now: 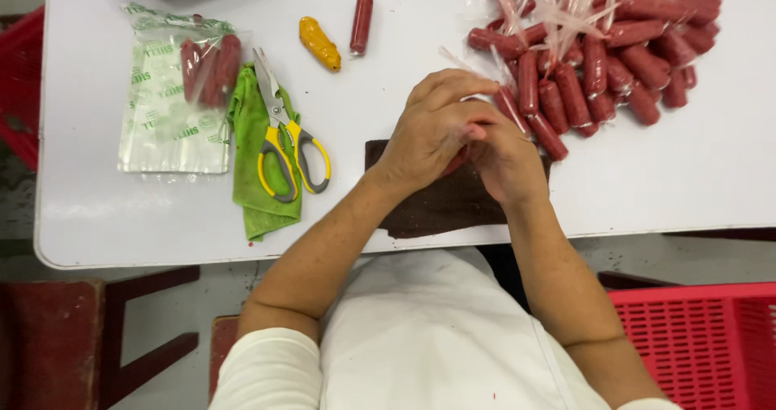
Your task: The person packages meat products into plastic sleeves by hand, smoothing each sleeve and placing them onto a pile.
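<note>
Red sausage in a clear plastic sleeve (455, 163) is almost hidden: only a small dark red part shows between the two hands, just above the dark brown cloth (428, 204) that lies on the white bench (145, 216). The left hand (432, 131) lies over it from the left, with fingers curled across, and the right hand (505, 164) meets it from the right, so both grips are closed together around this one piece. Its long axis I cannot tell, because the fingers cover it. Both hands are equally near; they touch each other.

Taking the brown cloth as landmark: up and to the right of it is a big heap of red sausages with twisted clear plastic ends (598, 46), and the nearest ones lie just beside the right hand. To the left of the cloth lie scissors with yellow and grey handles (283, 135) on a crumpled green rag (255, 168). Further left is a flat clear printed bag holding a few red sausages (182, 95). Above the cloth, well apart, are one yellow sausage-shaped piece (319, 42) and a single red sausage (361, 24).

Below the bench edge, to the right, stands a red plastic crate (703, 337).
</note>
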